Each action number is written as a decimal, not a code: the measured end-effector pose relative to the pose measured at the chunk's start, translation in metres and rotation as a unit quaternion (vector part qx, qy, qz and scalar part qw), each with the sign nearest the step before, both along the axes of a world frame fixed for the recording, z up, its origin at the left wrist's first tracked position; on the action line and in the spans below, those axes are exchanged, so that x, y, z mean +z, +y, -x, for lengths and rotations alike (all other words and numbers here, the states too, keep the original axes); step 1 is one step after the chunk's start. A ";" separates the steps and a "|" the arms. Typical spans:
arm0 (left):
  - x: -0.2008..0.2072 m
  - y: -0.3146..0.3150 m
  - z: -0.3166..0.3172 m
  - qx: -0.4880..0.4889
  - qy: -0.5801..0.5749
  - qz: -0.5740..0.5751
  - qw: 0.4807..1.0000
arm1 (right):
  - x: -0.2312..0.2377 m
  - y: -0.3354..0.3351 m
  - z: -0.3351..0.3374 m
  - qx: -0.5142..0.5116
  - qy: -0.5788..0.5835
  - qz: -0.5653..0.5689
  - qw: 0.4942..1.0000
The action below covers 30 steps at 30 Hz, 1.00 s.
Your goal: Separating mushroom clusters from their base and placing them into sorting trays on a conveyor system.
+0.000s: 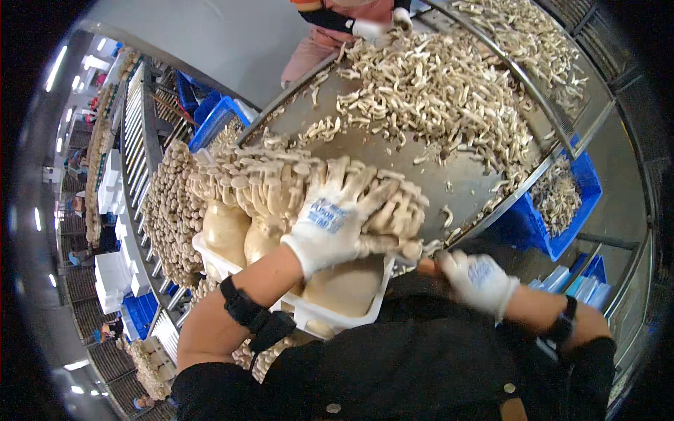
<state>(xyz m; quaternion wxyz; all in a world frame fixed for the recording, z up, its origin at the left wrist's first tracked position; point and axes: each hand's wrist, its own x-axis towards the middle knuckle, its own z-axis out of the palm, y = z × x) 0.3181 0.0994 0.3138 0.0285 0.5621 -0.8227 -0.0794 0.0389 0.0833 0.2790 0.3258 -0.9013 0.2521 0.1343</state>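
Note:
My left hand [328, 226], in a white glove with fingers spread and thumb apart, grips a cluster of pale brown mushrooms [394, 210]. This cluster leans over the far right rim of a white crate [337, 322]. More mushroom clusters [270, 181] grow from rounded cream-coloured growing blocks [226, 231] in the same crate. To the right of the crate, my right hand [479, 281], also gloved in white and slightly blurred, is closed around something brownish near the cut stem ends. My fingers hide most of it, so its kind does not show.
Loose mushrooms [435, 91] are heaped on a metal table [351, 144] with a raised rim. A blue crate [588, 184] of trimmings stands right, below the table. Across the table works another person with gloved hands [372, 29]. A roller conveyor [135, 147] runs along the left.

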 end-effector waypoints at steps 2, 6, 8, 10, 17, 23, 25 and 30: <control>-0.012 -0.022 0.018 -0.017 0.013 -0.003 1.000 | -0.064 -0.009 0.000 -0.016 -0.035 0.032 0.999; -0.039 -0.052 0.027 -0.037 0.008 -0.086 0.996 | -0.055 -0.027 -0.023 -0.033 -0.020 -0.018 0.999; -0.039 -0.048 0.016 -0.032 -0.011 -0.120 0.992 | 0.012 -0.036 -0.034 -0.014 0.052 -0.017 0.998; -0.038 -0.067 0.036 -0.035 0.023 -0.146 0.988 | -0.017 -0.032 -0.031 -0.033 -0.010 0.021 0.999; -0.008 -0.039 0.007 -0.014 0.189 0.048 0.981 | -0.032 -0.056 -0.003 -0.050 -0.027 0.044 0.997; -0.003 0.057 -0.026 0.018 0.151 -0.090 0.984 | -0.031 -0.049 -0.006 -0.051 0.029 0.031 0.998; 0.000 0.062 -0.026 0.053 0.157 -0.103 0.981 | -0.034 -0.044 -0.005 -0.048 -0.013 0.055 0.997; -0.001 0.054 -0.015 0.015 0.151 -0.112 0.982 | -0.114 -0.052 -0.035 -0.003 0.029 0.029 0.999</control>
